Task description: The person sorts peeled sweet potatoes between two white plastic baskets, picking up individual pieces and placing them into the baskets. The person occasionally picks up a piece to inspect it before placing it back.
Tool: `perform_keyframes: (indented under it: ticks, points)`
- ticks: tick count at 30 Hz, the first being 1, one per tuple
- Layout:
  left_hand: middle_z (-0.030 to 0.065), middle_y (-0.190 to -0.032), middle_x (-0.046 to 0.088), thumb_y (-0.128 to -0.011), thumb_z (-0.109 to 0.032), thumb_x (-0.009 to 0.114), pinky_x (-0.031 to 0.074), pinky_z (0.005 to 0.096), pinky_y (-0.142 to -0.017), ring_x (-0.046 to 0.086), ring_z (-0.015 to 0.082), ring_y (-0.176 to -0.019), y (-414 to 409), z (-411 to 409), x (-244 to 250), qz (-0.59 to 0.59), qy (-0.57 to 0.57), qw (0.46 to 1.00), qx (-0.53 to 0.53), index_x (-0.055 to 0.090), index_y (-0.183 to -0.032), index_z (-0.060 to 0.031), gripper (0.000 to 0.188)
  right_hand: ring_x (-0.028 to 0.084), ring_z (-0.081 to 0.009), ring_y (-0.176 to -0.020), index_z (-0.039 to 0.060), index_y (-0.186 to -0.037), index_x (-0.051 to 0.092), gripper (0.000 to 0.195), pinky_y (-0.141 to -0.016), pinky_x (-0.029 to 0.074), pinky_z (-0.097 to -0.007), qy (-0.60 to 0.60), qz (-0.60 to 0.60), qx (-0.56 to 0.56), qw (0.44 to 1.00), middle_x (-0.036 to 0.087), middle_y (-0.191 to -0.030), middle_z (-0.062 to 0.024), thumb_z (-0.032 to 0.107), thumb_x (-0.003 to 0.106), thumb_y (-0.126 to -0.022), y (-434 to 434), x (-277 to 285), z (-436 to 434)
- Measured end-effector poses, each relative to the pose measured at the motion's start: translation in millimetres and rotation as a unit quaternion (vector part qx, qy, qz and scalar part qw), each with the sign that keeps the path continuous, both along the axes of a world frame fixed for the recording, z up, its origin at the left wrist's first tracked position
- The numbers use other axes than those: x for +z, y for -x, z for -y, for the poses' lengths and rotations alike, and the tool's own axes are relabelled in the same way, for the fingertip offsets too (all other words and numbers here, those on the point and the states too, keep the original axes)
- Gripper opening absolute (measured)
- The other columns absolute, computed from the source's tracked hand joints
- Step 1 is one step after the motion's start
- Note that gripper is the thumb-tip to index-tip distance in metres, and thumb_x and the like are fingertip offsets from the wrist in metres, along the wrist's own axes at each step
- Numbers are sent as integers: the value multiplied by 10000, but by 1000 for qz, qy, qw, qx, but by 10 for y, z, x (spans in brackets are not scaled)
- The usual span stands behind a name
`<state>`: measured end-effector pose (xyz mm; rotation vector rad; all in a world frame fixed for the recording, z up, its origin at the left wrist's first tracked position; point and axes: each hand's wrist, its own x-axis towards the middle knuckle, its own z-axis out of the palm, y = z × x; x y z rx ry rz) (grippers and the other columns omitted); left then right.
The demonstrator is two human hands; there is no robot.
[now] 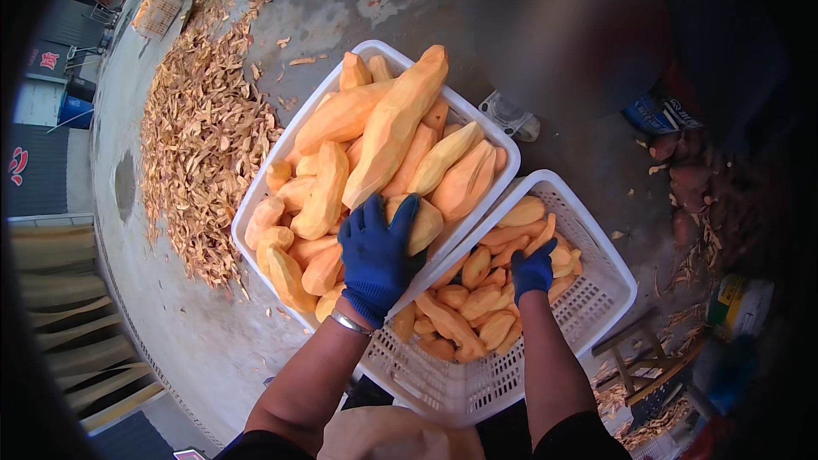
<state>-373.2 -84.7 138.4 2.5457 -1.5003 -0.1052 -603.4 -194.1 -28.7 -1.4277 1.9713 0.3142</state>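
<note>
My left hand (377,254), in a blue knit glove, reaches into a white plastic crate (470,97) heaped with large peeled sweet potatoes (399,128). Its fingers curl over a stubby peeled sweet potato (427,225) at the near side of the heap. Down in a second white slotted crate (601,278), my right hand (532,270), gloved too, closes on a slender peeled sweet potato (542,235). Smaller peeled sweet potatoes (450,322) lie around it in that crate. The two crates stand side by side, rims nearly touching. My palms and part of each grip are hidden.
A wide pile of peelings (198,153) covers the concrete floor on the left. Unpeeled sweet potatoes (690,185) lie at the right, by a wooden stool (645,364). A blurred person (575,38) is beyond the crates. Another crate (158,14) stands far left.
</note>
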Motion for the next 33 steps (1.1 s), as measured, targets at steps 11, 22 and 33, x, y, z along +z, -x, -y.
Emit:
perform_keyframes:
  ticks: [11,22,33]
  points:
    - [165,-1232,584,-635,-120,863,443,424,-1005,552,354,-1142,-130,-422,77,-116,201,969,80,523,-1300,-23,754,650,-355,-954,48,-1385,531,587,-807,542,-411,239,347,216,881,640,-1136,-194,150,737,-844,127,1133,-421]
    - [174,-1233,553,-643,-157,885,456,417,-977,549,353,-1132,-119,-174,201,-131,186,973,50,540,-1356,-48,800,604,-334,-851,59,-1136,600,360,-729,502,-435,272,398,394,783,602,-1042,-127,140,708,-802,-1023,1270,-184]
    - [232,-1498,384,-759,-359,809,297,547,-1119,373,445,-1360,50,-128,93,-55,-7,998,8,361,-1493,-25,923,611,-332,-1093,9,-1159,626,284,-940,495,-402,385,277,243,846,628,-1173,-167,15,610,-875,-159,526,40]
